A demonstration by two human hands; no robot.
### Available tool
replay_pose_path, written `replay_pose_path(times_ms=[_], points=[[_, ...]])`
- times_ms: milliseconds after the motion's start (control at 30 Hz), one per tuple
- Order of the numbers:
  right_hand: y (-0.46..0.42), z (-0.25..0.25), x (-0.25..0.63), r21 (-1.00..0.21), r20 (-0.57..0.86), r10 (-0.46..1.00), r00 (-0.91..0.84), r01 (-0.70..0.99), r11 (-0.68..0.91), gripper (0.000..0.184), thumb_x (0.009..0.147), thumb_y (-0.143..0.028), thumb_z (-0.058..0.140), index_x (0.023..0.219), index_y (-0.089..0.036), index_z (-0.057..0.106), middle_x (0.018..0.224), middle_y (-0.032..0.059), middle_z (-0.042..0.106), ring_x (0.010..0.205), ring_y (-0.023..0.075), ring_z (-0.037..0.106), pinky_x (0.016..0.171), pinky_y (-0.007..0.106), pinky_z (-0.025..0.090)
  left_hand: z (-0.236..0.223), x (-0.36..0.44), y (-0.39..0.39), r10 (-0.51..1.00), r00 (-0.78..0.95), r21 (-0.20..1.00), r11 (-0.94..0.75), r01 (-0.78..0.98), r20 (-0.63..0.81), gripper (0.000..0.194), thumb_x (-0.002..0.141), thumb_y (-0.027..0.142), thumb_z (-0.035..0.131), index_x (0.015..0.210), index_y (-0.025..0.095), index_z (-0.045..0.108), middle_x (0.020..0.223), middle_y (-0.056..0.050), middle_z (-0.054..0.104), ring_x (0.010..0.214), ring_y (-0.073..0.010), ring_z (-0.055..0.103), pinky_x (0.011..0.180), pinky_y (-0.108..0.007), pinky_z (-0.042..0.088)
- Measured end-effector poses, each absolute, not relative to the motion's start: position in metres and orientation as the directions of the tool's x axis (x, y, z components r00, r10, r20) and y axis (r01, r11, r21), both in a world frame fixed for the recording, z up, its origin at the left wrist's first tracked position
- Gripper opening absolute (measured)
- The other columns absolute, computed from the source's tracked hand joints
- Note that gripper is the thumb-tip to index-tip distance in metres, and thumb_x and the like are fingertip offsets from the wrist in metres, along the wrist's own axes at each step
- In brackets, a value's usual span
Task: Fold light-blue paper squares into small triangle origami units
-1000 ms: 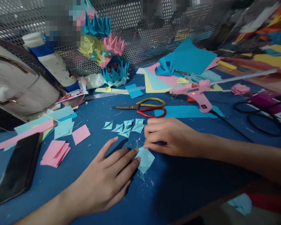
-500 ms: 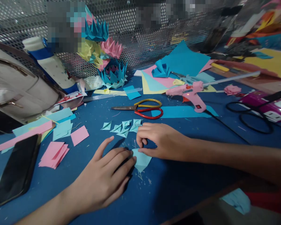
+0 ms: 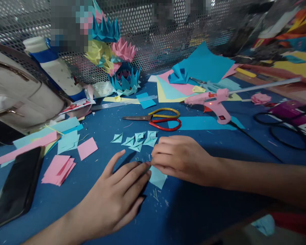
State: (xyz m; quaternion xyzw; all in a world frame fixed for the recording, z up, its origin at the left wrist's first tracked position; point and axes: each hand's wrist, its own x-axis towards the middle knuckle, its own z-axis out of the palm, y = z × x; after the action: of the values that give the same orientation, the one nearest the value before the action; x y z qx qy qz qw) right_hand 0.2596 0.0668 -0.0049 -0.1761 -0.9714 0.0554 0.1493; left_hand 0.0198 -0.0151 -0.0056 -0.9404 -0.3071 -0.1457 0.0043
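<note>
A small light blue paper square (image 3: pixel 158 177) lies on the blue tabletop between my hands. My left hand (image 3: pixel 122 192) lies flat with its fingers stretched out and its thumb apart, the fingertips at the paper's left edge. My right hand (image 3: pixel 180 158) is closed, its fingers pinched at the paper's upper edge; the pinched part is hidden under them. Just beyond are several small folded light blue paper pieces (image 3: pixel 136 139). Farther back lie scissors (image 3: pixel 165 119) with one yellow and one red handle.
A pink glue gun (image 3: pixel 219 102) rests on a blue paper strip at the right, its cord trailing. Pink paper squares (image 3: pixel 58 170) and a black phone (image 3: pixel 17 185) lie at the left. Folded paper flowers (image 3: pixel 124 80) stand by the perforated metal panel (image 3: pixel 153 51) behind.
My right hand's fingers have closed together and moved slightly down onto the paper's upper edge. The paper has turned a little. My left hand stays nearly in place.
</note>
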Motion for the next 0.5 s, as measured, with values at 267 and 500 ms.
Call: replay_pose_path(times_ms=[267, 500], points=[[0.077, 0.006, 0.268, 0.004, 0.235, 0.148, -0.961, 0.153, 0.988, 0.018, 0.097, -0.028, 0.056, 0.086, -0.019, 0.067, 0.091, 0.0038, 0.062, 0.083, 0.0197, 0.047, 0.075, 0.033, 0.036, -0.005, 0.019, -0.014, 0.552, 0.800, 0.028, -0.827, 0.562, 0.235, 0.041, 0.101, 0.022, 0.043, 0.138, 0.008, 0.053, 0.134, -0.008, 0.062, 0.122, -0.0231, 0.054, 0.123, -0.051, 0.001], [0.091, 0.023, 0.279, -0.102, 0.116, 0.138, -0.984, 0.126, 0.987, 0.031, 0.098, -0.029, 0.055, 0.071, -0.019, 0.065, 0.082, 0.0028, 0.058, 0.075, 0.0179, 0.043, 0.068, 0.033, 0.029, 0.000, 0.019, -0.014, 0.545, 0.815, 0.017, -0.833, 0.553, 0.195, 0.043, 0.102, 0.025, 0.043, 0.142, 0.009, 0.049, 0.136, -0.008, 0.060, 0.123, -0.0230, 0.054, 0.123, -0.051, -0.001]])
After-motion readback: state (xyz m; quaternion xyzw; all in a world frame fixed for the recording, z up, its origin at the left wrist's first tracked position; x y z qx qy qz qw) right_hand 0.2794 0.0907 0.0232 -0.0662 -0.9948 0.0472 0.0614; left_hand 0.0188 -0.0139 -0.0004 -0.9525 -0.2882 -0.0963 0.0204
